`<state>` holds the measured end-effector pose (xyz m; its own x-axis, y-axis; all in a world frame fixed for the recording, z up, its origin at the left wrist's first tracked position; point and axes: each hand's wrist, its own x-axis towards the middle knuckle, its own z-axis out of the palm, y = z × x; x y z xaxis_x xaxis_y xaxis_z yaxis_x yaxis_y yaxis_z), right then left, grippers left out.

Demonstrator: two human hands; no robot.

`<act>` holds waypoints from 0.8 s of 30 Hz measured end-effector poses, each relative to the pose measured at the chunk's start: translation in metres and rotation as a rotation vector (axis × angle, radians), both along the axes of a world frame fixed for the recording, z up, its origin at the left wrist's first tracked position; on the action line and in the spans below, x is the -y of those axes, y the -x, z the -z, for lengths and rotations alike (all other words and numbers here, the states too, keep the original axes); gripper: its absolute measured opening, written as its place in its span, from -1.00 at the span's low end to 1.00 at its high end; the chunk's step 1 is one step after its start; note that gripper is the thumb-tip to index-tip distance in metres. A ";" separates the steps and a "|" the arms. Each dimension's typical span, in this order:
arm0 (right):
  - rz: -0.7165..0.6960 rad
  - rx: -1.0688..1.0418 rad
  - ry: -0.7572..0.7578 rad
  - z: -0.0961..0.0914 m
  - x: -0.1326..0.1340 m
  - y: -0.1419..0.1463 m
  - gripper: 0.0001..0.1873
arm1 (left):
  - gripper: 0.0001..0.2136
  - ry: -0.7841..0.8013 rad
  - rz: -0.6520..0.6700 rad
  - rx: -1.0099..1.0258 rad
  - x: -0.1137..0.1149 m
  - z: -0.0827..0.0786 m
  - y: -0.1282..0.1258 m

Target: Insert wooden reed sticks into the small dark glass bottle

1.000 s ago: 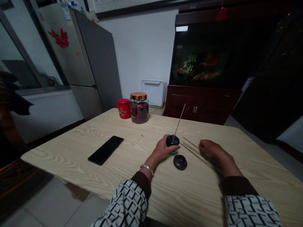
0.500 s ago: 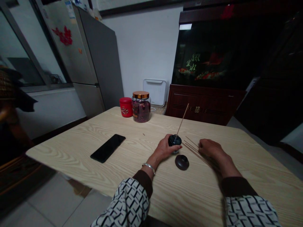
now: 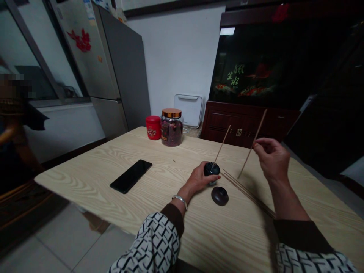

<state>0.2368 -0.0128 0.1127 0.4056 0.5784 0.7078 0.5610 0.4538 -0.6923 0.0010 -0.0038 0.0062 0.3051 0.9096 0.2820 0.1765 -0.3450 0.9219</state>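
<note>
My left hand [image 3: 199, 177] is closed around a small dark incense burner [image 3: 212, 169] on the table. One incense stick [image 3: 222, 144] stands in the burner, leaning to the right. Raised over the table, my right hand [image 3: 273, 159] pinches a second, loose incense stick [image 3: 254, 142] between thumb and fingers. That stick is held at a slant, its lower end near the tabletop. Several more incense sticks [image 3: 241, 188] lie on the wood beneath my right forearm, which hides their near ends. The dark round lid [image 3: 220, 196] rests just in front of the burner.
On the wooden table [image 3: 159, 178] a black phone [image 3: 131, 176] lies to the left. A red canister [image 3: 153, 127] and a glass jar [image 3: 171, 128] with a copper-coloured lid stand at the back. Behind are a fish tank [image 3: 253, 68] and a fridge [image 3: 119, 64]. A person [image 3: 14, 132] is at far left.
My right hand has risen from the tabletop with one incense stick, now tilted upright. My left hand stays on the burner. The view has shifted slightly.
</note>
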 end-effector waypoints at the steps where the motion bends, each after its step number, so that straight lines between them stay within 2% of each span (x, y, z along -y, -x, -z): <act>1: -0.020 -0.109 -0.092 -0.003 -0.001 0.008 -0.77 | -0.43 -0.003 0.000 0.000 0.000 0.000 0.000; 4: -0.025 -0.328 -0.263 -0.005 -0.007 0.029 -0.75 | -0.44 -0.013 0.002 -0.002 0.000 0.001 0.000; 10: -0.036 -0.454 -0.324 0.000 -0.016 0.057 -0.80 | -0.42 -0.026 0.000 -0.009 -0.001 0.002 0.001; 17: -0.030 -0.369 -0.253 0.012 -0.017 0.073 -0.78 | -0.41 -0.031 0.007 -0.005 -0.002 0.003 -0.001; 24: -0.138 -0.287 -0.091 0.042 -0.007 0.090 -0.79 | -0.40 -0.036 0.016 -0.005 -0.004 0.005 -0.001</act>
<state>0.1464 -0.0061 0.0712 0.5180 0.5815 0.6273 0.2778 0.5792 -0.7664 0.0016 0.0004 0.0010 0.3208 0.8938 0.3134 0.1752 -0.3812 0.9078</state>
